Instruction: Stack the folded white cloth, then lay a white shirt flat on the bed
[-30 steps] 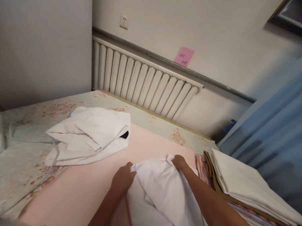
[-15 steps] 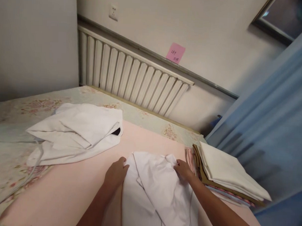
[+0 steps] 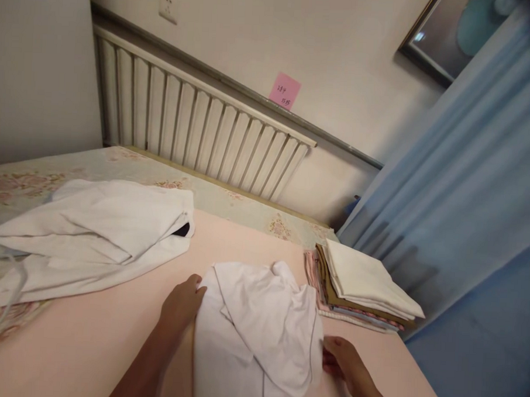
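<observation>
A white garment (image 3: 259,327) lies crumpled on the pink cloth (image 3: 109,338) in front of me. My left hand (image 3: 182,305) grips its upper left corner, fingers closed on the fabric. My right hand (image 3: 344,361) pinches its right edge lower down, near the front. A second white garment (image 3: 92,232) lies loosely folded to the left, touched by neither hand.
A stack of folded cloths (image 3: 362,284), cream on top, sits at the table's right corner. A white cord (image 3: 5,304) trails at the far left. A radiator (image 3: 197,131) runs along the wall behind, and a blue curtain (image 3: 467,190) hangs to the right.
My right hand has slid from the garment's top edge down its right side towards me. The left hand keeps its hold. The view has swung to the right.
</observation>
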`<act>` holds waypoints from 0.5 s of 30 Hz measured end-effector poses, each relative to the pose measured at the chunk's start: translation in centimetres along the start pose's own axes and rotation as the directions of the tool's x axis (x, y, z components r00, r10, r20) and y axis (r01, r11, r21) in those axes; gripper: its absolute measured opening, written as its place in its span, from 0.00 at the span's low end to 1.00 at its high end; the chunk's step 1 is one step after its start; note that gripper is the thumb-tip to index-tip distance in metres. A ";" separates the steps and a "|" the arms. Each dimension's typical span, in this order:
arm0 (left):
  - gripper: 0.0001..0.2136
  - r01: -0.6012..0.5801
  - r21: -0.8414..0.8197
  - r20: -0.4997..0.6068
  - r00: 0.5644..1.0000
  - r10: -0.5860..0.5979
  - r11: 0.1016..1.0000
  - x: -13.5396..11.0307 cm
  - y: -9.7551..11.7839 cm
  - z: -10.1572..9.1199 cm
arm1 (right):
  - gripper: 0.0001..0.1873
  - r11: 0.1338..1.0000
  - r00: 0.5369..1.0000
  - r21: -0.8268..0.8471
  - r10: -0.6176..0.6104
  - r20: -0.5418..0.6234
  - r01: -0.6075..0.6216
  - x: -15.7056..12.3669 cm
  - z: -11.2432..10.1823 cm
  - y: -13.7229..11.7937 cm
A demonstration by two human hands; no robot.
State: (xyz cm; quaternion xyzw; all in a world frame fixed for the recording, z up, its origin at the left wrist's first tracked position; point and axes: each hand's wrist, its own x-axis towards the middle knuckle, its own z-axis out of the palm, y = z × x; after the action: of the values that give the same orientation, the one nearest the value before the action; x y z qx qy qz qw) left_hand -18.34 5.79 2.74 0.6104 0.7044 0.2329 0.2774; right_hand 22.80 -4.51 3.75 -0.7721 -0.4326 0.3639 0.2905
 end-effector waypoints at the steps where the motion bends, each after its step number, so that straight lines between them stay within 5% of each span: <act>1: 0.09 0.002 0.001 0.004 1.000 -0.002 1.000 0.0 0.0 0.0 | 0.12 0.985 0.997 0.154 0.068 0.044 -0.074 -0.6 0.4 0.3; 4: 0.10 0.004 -0.005 0.016 1.000 -0.004 1.000 0.1 -0.1 0.0 | 0.17 0.866 0.963 0.435 0.169 0.209 -0.247 -2.6 1.6 0.4; 9: 0.11 0.007 0.006 0.025 1.000 -0.007 1.000 0.1 -0.1 0.0 | 0.25 0.716 0.883 0.569 0.144 0.446 -0.404 -4.9 3.1 -1.3; 15: 0.10 0.029 0.003 0.019 0.999 -0.030 1.000 -0.4 0.4 -0.3 | 0.21 0.703 0.933 0.698 -0.147 0.329 -0.136 -4.7 1.9 -6.7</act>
State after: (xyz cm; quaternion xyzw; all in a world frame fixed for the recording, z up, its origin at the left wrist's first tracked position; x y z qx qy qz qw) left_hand -18.23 5.49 3.22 0.6024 0.7110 0.2223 0.2866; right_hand 16.50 -5.32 9.19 -0.5183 -0.3066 0.6363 0.4821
